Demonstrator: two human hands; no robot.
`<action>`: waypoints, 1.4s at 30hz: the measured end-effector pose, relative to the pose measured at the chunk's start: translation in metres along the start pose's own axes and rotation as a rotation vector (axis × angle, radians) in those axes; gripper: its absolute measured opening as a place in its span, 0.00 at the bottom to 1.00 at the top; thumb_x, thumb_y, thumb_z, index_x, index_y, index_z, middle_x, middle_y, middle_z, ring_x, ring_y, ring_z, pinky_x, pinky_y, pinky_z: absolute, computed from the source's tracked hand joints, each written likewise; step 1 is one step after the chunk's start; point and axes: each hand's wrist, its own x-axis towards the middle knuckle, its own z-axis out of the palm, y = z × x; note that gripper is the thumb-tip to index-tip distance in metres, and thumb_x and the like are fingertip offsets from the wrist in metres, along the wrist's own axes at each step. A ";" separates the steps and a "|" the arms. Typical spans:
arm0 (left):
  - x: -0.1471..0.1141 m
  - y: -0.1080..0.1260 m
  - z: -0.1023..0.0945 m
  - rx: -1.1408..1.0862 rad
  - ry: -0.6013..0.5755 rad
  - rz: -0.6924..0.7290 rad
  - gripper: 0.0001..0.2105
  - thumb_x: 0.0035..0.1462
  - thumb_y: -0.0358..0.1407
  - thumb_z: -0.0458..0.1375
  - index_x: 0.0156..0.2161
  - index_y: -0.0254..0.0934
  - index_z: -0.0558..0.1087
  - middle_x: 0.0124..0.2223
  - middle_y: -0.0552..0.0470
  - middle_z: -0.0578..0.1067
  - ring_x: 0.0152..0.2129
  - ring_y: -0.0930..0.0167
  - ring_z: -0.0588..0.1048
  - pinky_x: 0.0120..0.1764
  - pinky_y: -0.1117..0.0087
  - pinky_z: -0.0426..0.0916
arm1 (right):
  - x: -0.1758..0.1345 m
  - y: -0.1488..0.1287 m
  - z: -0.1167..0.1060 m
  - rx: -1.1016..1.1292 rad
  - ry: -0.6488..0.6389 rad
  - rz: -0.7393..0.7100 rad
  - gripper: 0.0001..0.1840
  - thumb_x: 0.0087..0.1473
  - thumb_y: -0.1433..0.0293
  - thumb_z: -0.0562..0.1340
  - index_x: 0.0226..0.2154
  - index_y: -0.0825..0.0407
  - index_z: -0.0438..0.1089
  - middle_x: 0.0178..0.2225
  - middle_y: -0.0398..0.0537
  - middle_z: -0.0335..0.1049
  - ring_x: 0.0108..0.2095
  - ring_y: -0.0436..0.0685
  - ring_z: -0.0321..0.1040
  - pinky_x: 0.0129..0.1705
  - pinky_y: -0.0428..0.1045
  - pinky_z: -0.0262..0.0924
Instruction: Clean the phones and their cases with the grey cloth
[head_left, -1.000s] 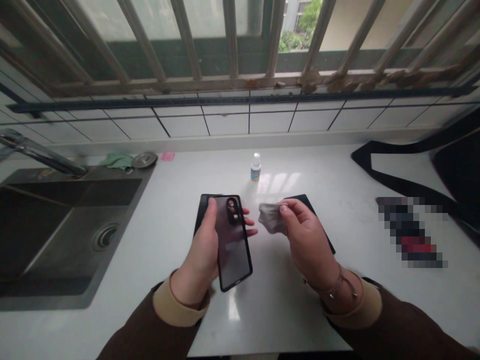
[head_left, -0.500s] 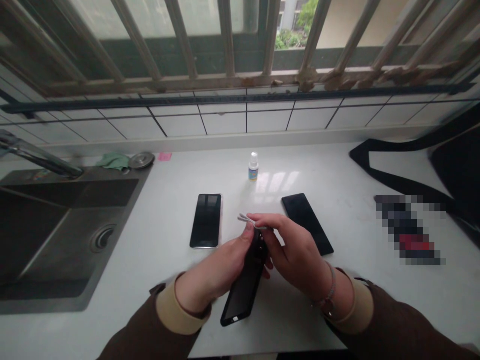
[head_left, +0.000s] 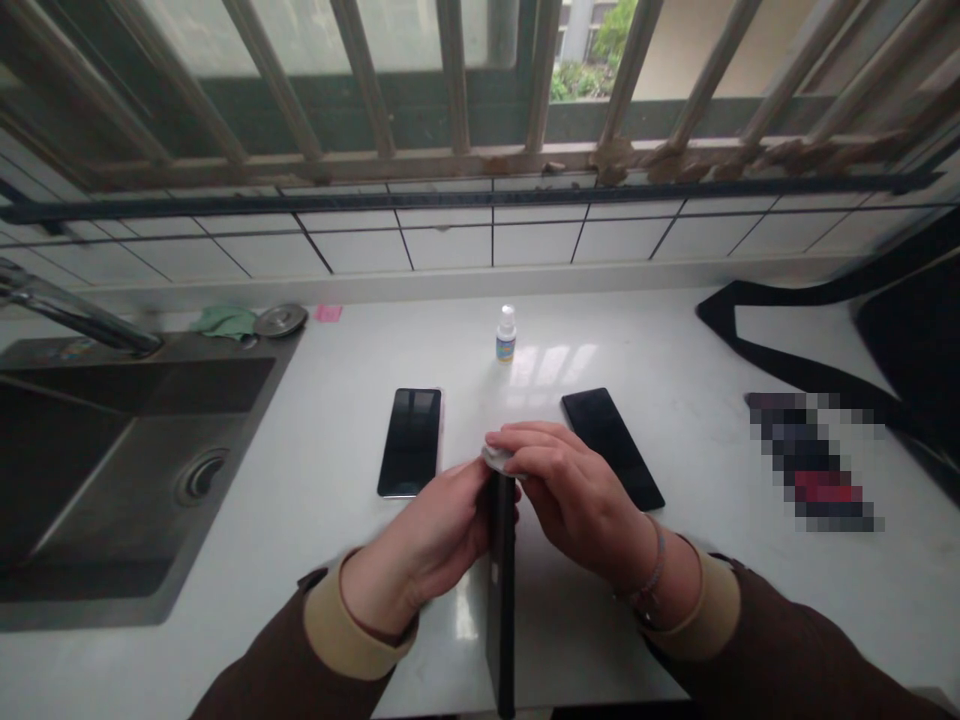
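My left hand (head_left: 442,525) is closed around the upper part of a black phone (head_left: 505,600), which is turned edge-on to me with its lower end toward the counter's front edge. Pinched in the fingers of my right hand (head_left: 574,490) is a small whitish cloth (head_left: 496,459), pressed over the phone's top end. My right fingertips lie on the cloth, and part of it is hidden beneath them. Beyond my left hand lies a second phone (head_left: 411,440), screen up. A larger dark phone or small tablet (head_left: 613,445) lies slanted behind my right hand.
A small white-capped bottle (head_left: 506,335) stands farther back on the white counter (head_left: 285,480). To the left are a grey sink (head_left: 225,550), a faucet (head_left: 90,315), a green cloth (head_left: 226,321) and a metal strainer lid (head_left: 281,320). A black strap (head_left: 795,292) lies at right.
The phone has turned from showing a broad face to standing edge-on. My right hand has moved slightly left, and the cloth now wraps over the phone's top end.
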 end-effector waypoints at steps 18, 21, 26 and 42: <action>0.003 0.044 -0.001 -0.433 0.376 0.441 0.14 0.78 0.35 0.52 0.46 0.34 0.80 0.37 0.49 0.84 0.30 0.73 0.82 0.42 0.73 0.80 | -0.003 -0.021 -0.012 0.049 0.010 -0.137 0.24 0.64 0.82 0.63 0.58 0.46 0.70 0.62 0.55 0.77 0.67 0.66 0.71 0.64 0.66 0.76; 0.001 0.047 0.000 -0.468 0.319 0.572 0.15 0.78 0.37 0.52 0.44 0.35 0.80 0.40 0.49 0.85 0.37 0.72 0.84 0.50 0.71 0.79 | -0.002 -0.014 -0.001 0.094 0.132 0.102 0.22 0.68 0.82 0.61 0.57 0.45 0.69 0.62 0.54 0.77 0.64 0.62 0.75 0.63 0.63 0.76; -0.005 0.037 0.004 -0.310 0.133 0.593 0.24 0.75 0.52 0.54 0.54 0.33 0.80 0.56 0.36 0.83 0.58 0.57 0.80 0.59 0.55 0.76 | -0.002 -0.007 0.010 0.240 0.135 0.364 0.11 0.74 0.74 0.58 0.52 0.46 0.71 0.62 0.53 0.78 0.64 0.60 0.75 0.62 0.61 0.75; -0.005 0.005 0.003 0.106 0.201 1.258 0.30 0.54 0.56 0.74 0.58 0.48 0.76 0.50 0.49 0.72 0.52 0.61 0.77 0.62 0.58 0.72 | -0.010 0.001 0.025 0.748 0.019 0.811 0.18 0.72 0.50 0.61 0.44 0.48 0.66 0.31 0.39 0.67 0.28 0.51 0.66 0.32 0.48 0.66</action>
